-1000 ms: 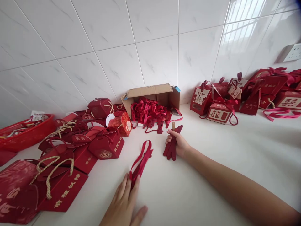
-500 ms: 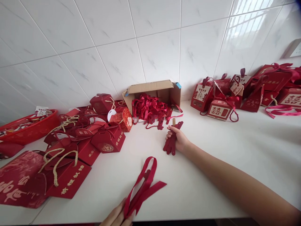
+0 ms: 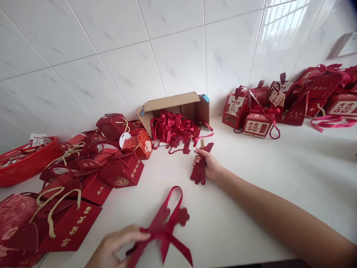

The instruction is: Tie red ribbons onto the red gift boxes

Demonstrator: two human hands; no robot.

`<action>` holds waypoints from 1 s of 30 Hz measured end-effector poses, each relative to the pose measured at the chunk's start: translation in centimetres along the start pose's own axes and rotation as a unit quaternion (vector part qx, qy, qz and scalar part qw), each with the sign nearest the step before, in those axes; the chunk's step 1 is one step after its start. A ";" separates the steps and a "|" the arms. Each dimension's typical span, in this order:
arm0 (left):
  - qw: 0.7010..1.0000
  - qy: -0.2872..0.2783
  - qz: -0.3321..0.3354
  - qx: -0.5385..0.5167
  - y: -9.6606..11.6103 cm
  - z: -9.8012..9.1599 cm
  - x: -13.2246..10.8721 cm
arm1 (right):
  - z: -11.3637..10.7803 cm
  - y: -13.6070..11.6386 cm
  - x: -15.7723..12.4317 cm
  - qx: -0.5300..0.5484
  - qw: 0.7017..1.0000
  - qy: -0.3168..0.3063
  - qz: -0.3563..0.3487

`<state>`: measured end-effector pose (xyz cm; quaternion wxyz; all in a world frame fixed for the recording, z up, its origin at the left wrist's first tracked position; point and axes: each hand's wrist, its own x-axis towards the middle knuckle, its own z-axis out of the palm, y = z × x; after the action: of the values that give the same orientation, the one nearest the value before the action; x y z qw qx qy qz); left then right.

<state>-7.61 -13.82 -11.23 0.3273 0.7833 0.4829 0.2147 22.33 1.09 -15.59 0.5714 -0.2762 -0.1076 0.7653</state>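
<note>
Near the counter's front edge, my left hand (image 3: 118, 242) is closed on a looped red ribbon (image 3: 178, 208) whose loose end hangs to the right. Dark red strips (image 3: 160, 219), one with a flower-shaped end, lie against the ribbon in the same grip. Farther forward, my right hand (image 3: 209, 163) is wrapped round a bunch of dark red flat strips (image 3: 199, 173), with a small tan piece poking out at the top. Behind it lies an open cardboard box (image 3: 170, 102) on its side, with a heap of red ribbons (image 3: 174, 126) spilling from its mouth.
Red gift boxes (image 3: 121, 169) with rope handles crowd the left, beside a red basin (image 3: 28, 160). More red boxes (image 3: 259, 124) with ribbon bows stand at the right, against the tiled wall (image 3: 178, 56). The white counter (image 3: 267, 193) runs beneath everything.
My left hand has risen further into view and turned, bringing the ribbon and a flower-ended strip more into sight. My right hand keeps its hold on the strips. The view has shifted slightly.
</note>
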 end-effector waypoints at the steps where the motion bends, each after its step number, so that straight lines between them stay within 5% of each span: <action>1: 0.997 0.043 -0.059 -0.035 0.2 -0.3 1.2 | 0.0 0.0 0.0 0.002 1.000 -0.002 0.002; 4: 0.952 0.171 -0.178 -0.181 1.2 -0.6 5.3 | 0.0 -0.1 0.0 0.010 1.000 -0.003 0.009; 7: 0.847 0.248 -0.207 -0.423 2.7 -0.4 9.7 | 0.4 0.0 -0.4 0.017 0.999 -0.007 0.026; 9: 0.803 0.274 -0.191 -0.494 3.8 -0.1 12.3 | 0.7 0.2 -0.8 0.018 0.999 -0.015 0.042; 15: 0.751 0.341 -0.134 -0.550 5.5 -0.4 17.4 | 1.4 0.5 -1.3 0.026 0.998 -0.023 0.045; 20: 0.772 0.318 -0.112 -0.539 5.7 1.1 17.4 | 1.8 0.3 -1.4 0.013 0.997 -0.058 0.040; 26: 0.853 0.178 -0.089 -0.482 6.3 6.0 15.0 | 2.2 1.2 -2.1 -0.029 0.989 -0.107 0.097; 30: 0.886 0.126 -0.094 -0.437 6.6 7.1 14.1 | 2.0 1.3 -2.1 -0.029 0.986 -0.112 0.119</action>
<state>7.32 -5.41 -11.11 0.5912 0.4788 0.4485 0.4690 20.58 -1.00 -13.96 0.4521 -0.2166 -0.1595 0.8504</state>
